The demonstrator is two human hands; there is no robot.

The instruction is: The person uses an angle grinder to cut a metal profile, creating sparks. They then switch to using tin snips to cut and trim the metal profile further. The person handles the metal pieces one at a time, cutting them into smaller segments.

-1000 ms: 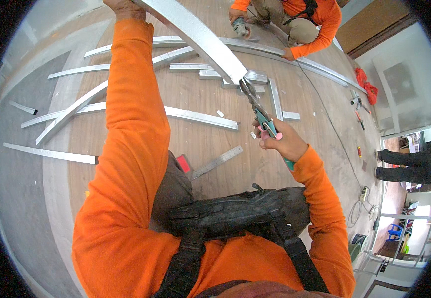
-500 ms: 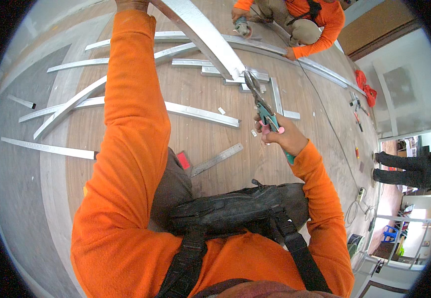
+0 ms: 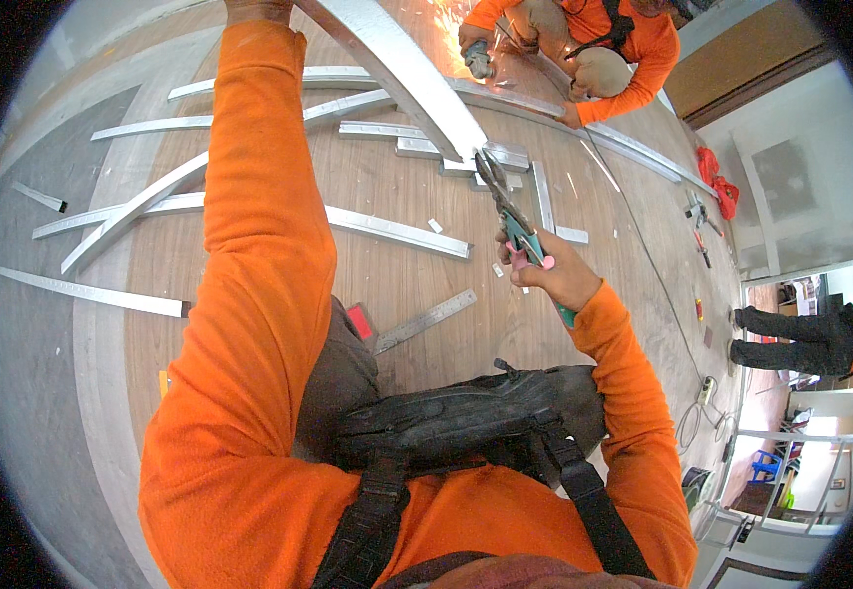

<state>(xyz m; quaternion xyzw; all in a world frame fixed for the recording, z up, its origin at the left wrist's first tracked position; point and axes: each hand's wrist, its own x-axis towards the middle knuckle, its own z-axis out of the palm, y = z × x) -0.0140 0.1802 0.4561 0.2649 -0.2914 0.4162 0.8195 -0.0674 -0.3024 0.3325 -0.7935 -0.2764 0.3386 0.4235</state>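
Note:
At the top edge my left hand (image 3: 257, 10) grips a long silvery metal channel (image 3: 409, 77); its fingers are partly cut off by the picture's edge. The channel slants down to the right, raised above the floor. Around the green and pink handles of a pair of tin snips (image 3: 517, 218) my right hand (image 3: 566, 277) is closed. The dark jaws of the snips meet the channel's lower end, at its corner. Whether the blades have cut into the metal cannot be made out.
Several metal channels (image 3: 397, 232) lie across the wooden floor, with short offcuts (image 3: 544, 196) near the snips. A steel ruler (image 3: 426, 321) lies by my knee. Ahead, a co-worker (image 3: 632, 59) uses an angle grinder (image 3: 479, 61) throwing sparks. A cable (image 3: 657, 255) crosses the right side.
The snips' handles have been squeezed closer together and tilted slightly, with the jaws still at the channel's end. Sparks now fly from the co-worker's grinder. My left arm has barely moved.

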